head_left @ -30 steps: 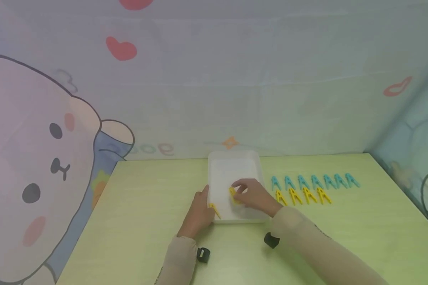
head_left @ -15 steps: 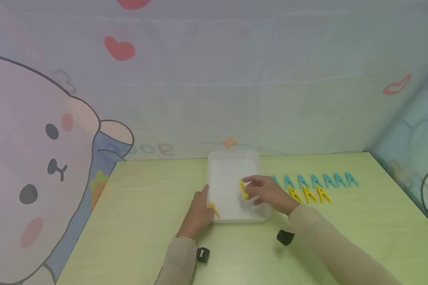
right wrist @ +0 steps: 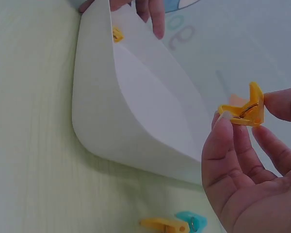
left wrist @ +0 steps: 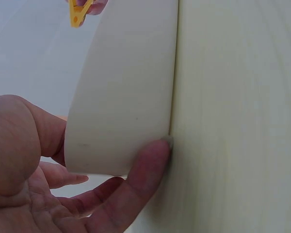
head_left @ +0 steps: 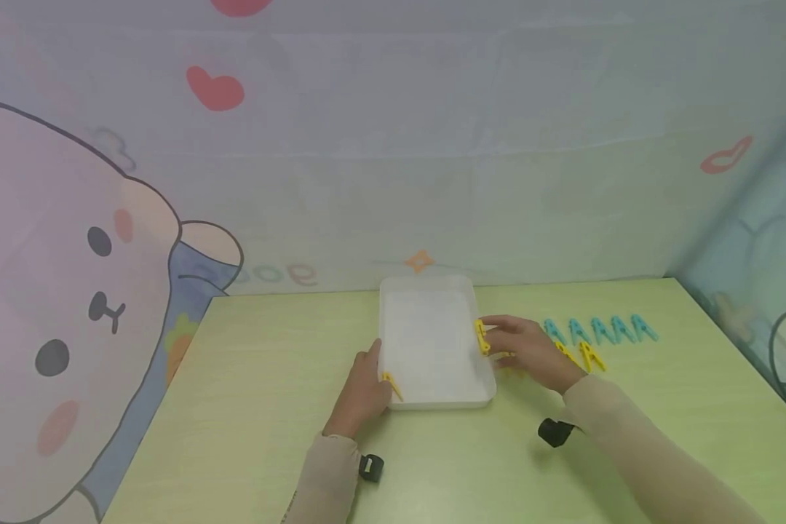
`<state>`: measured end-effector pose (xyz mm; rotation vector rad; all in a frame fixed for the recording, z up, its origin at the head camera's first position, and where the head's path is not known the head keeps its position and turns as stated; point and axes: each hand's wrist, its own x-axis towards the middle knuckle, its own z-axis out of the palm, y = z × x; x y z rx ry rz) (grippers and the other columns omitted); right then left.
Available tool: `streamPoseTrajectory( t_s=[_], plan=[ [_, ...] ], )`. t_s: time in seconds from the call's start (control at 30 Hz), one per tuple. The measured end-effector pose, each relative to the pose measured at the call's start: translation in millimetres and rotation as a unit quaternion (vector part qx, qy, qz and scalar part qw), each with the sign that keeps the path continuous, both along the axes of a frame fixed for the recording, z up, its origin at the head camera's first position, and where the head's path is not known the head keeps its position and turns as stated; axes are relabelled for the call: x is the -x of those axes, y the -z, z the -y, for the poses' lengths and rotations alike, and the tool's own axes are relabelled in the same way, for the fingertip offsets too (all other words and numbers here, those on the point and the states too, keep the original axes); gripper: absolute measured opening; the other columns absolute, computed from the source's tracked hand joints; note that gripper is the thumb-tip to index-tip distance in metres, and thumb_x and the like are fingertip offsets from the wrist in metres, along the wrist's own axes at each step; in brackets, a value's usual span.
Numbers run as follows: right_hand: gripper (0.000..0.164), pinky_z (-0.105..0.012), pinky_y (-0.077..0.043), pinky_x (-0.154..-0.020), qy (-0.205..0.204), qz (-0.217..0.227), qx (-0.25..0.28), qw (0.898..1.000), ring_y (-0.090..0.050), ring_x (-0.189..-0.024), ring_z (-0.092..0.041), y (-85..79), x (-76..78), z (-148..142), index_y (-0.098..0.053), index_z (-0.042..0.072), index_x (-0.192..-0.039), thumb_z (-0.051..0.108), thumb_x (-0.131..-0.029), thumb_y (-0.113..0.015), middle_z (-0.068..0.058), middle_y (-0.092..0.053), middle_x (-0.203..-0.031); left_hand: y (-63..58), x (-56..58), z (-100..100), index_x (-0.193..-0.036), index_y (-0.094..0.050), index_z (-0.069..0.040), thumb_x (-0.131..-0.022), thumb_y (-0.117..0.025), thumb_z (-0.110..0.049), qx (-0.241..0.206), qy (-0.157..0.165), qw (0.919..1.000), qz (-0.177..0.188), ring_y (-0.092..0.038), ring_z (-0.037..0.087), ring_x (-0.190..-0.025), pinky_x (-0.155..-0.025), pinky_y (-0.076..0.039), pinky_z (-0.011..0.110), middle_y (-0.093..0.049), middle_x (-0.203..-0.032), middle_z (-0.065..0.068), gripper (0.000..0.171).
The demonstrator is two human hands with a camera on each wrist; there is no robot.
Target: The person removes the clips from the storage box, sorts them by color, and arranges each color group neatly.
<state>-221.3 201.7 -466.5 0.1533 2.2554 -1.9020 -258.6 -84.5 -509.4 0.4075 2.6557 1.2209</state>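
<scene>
My right hand (head_left: pixel 530 351) pinches a yellow clothespin (head_left: pixel 482 337) between thumb and fingers, over the right rim of the white tray (head_left: pixel 432 320). In the right wrist view that clothespin (right wrist: pixel 256 114) is raised above the tray edge, its metal spring showing. My left hand (head_left: pixel 359 389) grips the tray's near-left side. The left wrist view has the thumb over the rim and fingers curled about the outer wall (left wrist: pixel 119 97). Another yellow clothespin (head_left: pixel 394 386) lies inside the tray beside the left thumb.
Right of the tray is a row of several teal clothespins (head_left: pixel 604 331). In front of them lie yellow clothespins (head_left: pixel 592 356), partly hidden by the right hand. A printed cloth (head_left: pixel 340 160) hangs behind the table (head_left: pixel 268 364).
My right hand has moved right with the yellow clothespin, from over the tray's middle to its right rim. My left hand and the tray have stayed in place.
</scene>
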Motion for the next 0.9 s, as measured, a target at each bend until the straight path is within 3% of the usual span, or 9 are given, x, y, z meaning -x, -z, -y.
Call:
streamPoseTrajectory(
  t_s=[0.37,0.63,0.9],
  plan=[
    [0.052,-0.040,-0.046,-0.083,0.027,0.000,-0.004,1.000,-0.050,-0.102,-0.035,8.6,-12.4,-59,-0.042,0.018,-0.135,0.032,-0.087,-0.057,-0.010,-0.043,-0.127,-0.5,-0.5,-1,-0.145,-0.016,-0.005,-0.075,-0.045,0.000,0.008,0.001,1.0000,-0.001,-0.043,0.026,-0.100,-0.088,-0.038,0.041,-0.035,-0.129,0.021,0.076],
    [0.056,-0.035,-0.047,-0.083,0.030,-0.025,-0.023,0.999,-0.052,-0.105,-0.022,10.8,-22.5,-91,-0.036,0.011,-0.138,0.030,-0.089,-0.055,-0.010,-0.036,-0.137,0.2,-0.7,-1,-0.145,-0.018,-0.005,-0.076,-0.045,-0.001,0.011,-0.009,0.9999,0.001,-0.043,0.026,-0.102,-0.090,-0.036,0.041,-0.035,-0.130,0.019,0.074],
    [0.056,-0.035,-0.046,-0.083,0.033,-0.060,-0.019,0.997,-0.053,-0.104,-0.021,9.1,-36.9,-119,-0.029,0.001,-0.139,0.026,-0.093,-0.048,-0.006,-0.036,-0.132,0.1,-0.1,-3,-0.145,-0.018,-0.006,-0.078,-0.046,-0.003,0.009,-0.003,1.0000,-0.001,-0.043,0.026,-0.102,-0.089,-0.037,0.042,-0.035,-0.131,0.020,0.073]
  ],
)
